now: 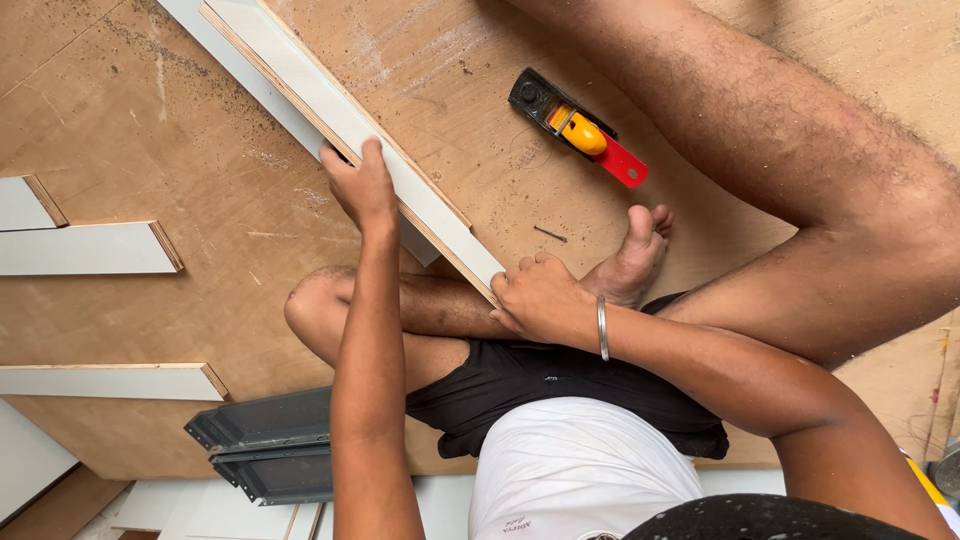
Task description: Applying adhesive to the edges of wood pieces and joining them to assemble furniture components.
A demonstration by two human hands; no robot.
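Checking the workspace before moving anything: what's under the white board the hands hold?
Under the white laminated board lies a second grey-white strip on the plywood floor; its middle is covered.

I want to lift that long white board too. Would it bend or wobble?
Probably not much. The long white board shows a thick layered wood edge, so it likely stays stiff. It is long and narrow, so one end might swing or dip; the left hand and right hand grip it apart.
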